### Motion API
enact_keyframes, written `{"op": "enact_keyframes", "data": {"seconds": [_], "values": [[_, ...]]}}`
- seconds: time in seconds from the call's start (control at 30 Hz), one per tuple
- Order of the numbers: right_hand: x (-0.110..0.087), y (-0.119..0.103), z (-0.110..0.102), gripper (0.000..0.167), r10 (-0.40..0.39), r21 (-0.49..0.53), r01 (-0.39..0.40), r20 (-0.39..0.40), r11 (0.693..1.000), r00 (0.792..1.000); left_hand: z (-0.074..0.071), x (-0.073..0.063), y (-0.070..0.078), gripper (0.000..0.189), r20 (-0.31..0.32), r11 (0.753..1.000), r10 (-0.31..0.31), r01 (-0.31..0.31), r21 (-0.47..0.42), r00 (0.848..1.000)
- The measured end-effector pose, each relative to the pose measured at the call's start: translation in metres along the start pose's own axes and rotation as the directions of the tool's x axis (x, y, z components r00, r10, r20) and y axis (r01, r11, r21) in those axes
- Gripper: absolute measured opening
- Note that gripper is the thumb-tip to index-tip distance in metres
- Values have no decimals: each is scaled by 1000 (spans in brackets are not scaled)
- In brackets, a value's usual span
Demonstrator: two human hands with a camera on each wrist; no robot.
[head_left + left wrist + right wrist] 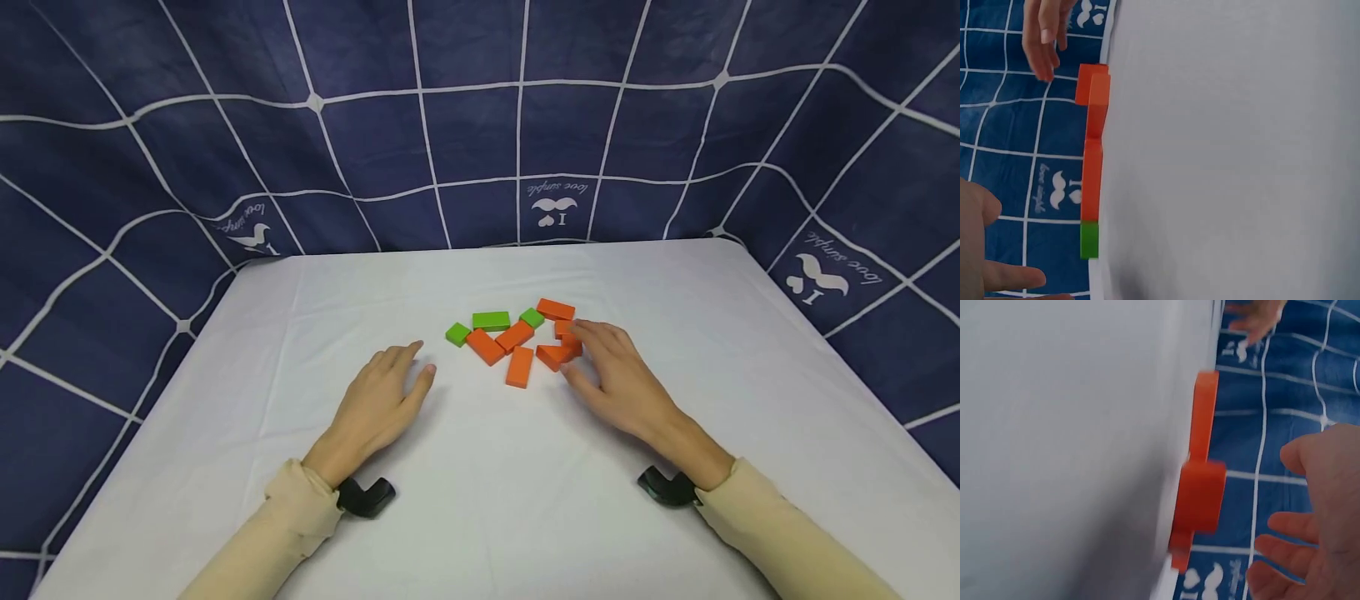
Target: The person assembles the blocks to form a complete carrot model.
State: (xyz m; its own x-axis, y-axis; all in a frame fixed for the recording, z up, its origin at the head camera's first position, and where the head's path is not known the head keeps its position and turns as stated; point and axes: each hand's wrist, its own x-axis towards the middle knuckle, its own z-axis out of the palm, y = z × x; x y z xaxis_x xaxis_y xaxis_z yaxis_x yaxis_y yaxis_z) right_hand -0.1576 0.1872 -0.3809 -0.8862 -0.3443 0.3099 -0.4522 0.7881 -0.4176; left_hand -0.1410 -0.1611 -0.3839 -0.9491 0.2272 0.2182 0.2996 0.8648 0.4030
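Note:
Several orange blocks and three green ones lie in a loose cluster on a white cloth. My right hand (622,383) is over the cluster's right side, fingers spread and relaxed. Its fingertips overlap a small orange block (562,329) and partly hide the pieces beside an orange triangular block (551,357). In the right wrist view an orange block (1200,495) sits apart from the loosely bent fingers. To the left of the cluster, my left hand (375,404) holds nothing, its fingers extended near a green block (458,334). An upright orange block (1092,181) shows in the left wrist view.
A longer green block (491,321) and an orange block (556,309) mark the cluster's far side; another orange block (519,367) lies nearest me. Beyond the white-covered table (465,500) hangs a dark blue curtain (480,133) with white grid lines. Each wrist wears a black device (366,497).

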Motion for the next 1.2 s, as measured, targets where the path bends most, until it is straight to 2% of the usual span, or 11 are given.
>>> {"op": "enact_keyframes", "data": {"seconds": [0.17,0.33,0.5,0.67,0.83,1.2], "values": [[3,-21,10,52,-60,111,60,-5,992,998,11,14,7,56,8,998,2,-2,-63,1000],[3,-33,21,49,-53,204,43,48,978,997,20,26,13,52,32,983,-24,29,-179,999],[8,-35,31,51,-29,210,13,73,978,997,32,34,16,51,54,970,-49,60,-235,997],[13,-31,36,53,-11,180,-3,72,984,997,41,41,19,52,48,976,-34,44,-215,998],[16,-26,40,54,-25,147,15,64,989,998,49,50,21,54,13,984,-12,14,-175,1000],[21,-18,48,58,-44,134,35,69,990,997,60,65,20,77,7,994,16,-15,-104,1000]]}}
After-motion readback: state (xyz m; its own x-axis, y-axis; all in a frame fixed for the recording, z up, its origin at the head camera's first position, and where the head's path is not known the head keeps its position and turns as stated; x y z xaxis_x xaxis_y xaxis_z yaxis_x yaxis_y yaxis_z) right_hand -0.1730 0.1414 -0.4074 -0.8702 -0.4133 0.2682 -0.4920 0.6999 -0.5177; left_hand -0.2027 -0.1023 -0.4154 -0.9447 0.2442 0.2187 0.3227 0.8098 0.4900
